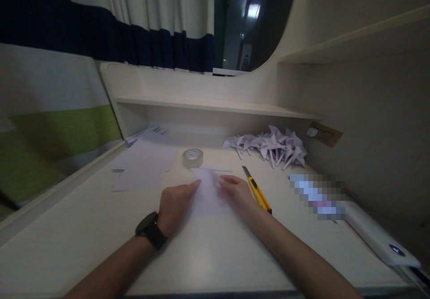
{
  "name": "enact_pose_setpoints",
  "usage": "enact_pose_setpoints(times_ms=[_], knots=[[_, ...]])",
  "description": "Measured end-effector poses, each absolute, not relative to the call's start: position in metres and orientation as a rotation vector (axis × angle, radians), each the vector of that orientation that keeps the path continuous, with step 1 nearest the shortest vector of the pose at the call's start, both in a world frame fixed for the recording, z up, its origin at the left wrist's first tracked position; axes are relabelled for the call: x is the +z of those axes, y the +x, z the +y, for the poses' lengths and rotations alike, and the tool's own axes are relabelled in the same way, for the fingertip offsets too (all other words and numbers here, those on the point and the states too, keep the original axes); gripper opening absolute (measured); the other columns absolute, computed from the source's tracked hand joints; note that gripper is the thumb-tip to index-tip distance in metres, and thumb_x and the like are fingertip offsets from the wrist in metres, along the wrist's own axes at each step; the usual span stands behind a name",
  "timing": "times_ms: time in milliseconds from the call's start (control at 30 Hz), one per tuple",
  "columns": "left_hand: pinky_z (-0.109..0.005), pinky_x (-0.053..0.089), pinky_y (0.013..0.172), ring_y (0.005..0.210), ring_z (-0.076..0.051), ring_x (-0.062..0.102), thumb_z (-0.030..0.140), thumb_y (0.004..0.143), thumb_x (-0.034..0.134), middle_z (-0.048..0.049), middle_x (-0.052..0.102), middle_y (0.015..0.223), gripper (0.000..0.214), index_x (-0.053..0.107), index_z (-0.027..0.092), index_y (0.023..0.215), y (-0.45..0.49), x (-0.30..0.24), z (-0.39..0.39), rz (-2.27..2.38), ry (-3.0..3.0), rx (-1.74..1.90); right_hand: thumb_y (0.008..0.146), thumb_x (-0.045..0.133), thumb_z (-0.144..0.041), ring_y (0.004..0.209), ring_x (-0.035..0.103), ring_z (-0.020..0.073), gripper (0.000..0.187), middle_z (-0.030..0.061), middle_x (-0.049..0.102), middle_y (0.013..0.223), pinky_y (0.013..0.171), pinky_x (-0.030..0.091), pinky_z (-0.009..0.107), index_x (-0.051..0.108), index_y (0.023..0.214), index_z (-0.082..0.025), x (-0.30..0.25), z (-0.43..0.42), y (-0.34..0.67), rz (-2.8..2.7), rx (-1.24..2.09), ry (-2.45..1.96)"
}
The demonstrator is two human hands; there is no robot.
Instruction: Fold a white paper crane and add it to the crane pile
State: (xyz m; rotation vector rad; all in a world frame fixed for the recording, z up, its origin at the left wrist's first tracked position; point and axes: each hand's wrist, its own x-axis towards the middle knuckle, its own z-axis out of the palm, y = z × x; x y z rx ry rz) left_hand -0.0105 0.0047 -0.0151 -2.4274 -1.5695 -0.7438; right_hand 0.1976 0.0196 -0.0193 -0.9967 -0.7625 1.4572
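A small sheet of white paper [208,196] is between my two hands above the desk. My left hand [177,204], with a black watch at the wrist, pinches its left edge between thumb and fingers. On the paper's right edge, my right hand [237,193] is closed with curled fingers, slightly blurred. Just beyond the paper lies a thin white stick [221,170]. A roll of clear tape [193,159] rests behind my left hand. The yellow utility knife [258,192], its blade out, lies right of my right hand.
Several folded white paper pinwheels [272,146] are heaped at the back right. Loose paper sheets [143,164] lie at the back left. Along the right side are a pixelated object [316,198] and a long white device [376,234]. A low shelf [208,105] spans the back.
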Motion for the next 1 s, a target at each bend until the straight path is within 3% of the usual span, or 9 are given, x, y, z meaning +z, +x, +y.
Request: enact_pose_setpoints(times_ms=[167,400,533,667,1000], knots=[[-0.032,0.049,0.08,0.092,-0.023,0.068,0.025,0.09,0.044,-0.0092,0.071,0.109,0.035,0.067,0.019,0.116,-0.002,-0.01,0.004,-1.626,-2.547,-1.059,0.057,0.085,-0.027,0.055,0.067,0.0156,0.038,0.0034,0.069,0.072,0.047,0.054,0.024,0.069,0.088,-0.014,-0.022,0.019,0.195,-0.845,1.464,-0.989],[-0.032,0.051,0.071,0.074,-0.021,0.069,0.038,0.09,0.048,-0.0052,0.075,0.086,0.034,0.073,0.02,0.104,0.002,-0.004,0.007,-1.928,-2.654,-1.613,0.056,0.087,-0.031,0.052,0.065,0.0156,0.042,0.0029,0.068,0.068,0.047,0.052,0.025,0.069,0.09,-0.014,-0.016,0.011,0.192,-0.927,1.507,-0.937],[-0.034,0.053,0.073,0.077,-0.022,0.069,0.035,0.08,0.061,-0.0104,0.074,0.087,0.031,0.073,0.012,0.096,0.003,-0.006,0.01,-2.079,-2.632,-1.972,0.055,0.087,-0.032,0.05,0.064,0.0155,0.042,0.0029,0.068,0.066,0.044,0.05,0.024,0.069,0.089,-0.014,-0.017,0.01,0.191,-0.968,1.517,-0.931],[-0.033,0.055,0.071,0.073,-0.02,0.069,0.028,0.07,0.071,-0.0112,0.074,0.085,0.041,0.067,0.009,0.106,0.007,-0.009,0.011,-2.206,-2.563,-2.327,0.054,0.086,-0.031,0.049,0.063,0.0145,0.042,0.0025,0.068,0.066,0.043,0.049,0.023,0.07,0.089,-0.014,-0.021,0.01,0.19,-0.992,1.528,-0.93],[-0.039,0.057,0.076,0.076,-0.022,0.071,0.025,0.07,0.071,-0.0107,0.075,0.082,0.036,0.067,0.01,0.102,0.011,-0.013,0.011,-2.214,-2.658,-2.455,0.053,0.086,-0.027,0.046,0.061,0.0132,0.04,0.0033,0.07,0.065,0.041,0.047,0.021,0.069,0.087,-0.014,-0.023,0.01,0.19,-1.047,1.551,-0.93]])
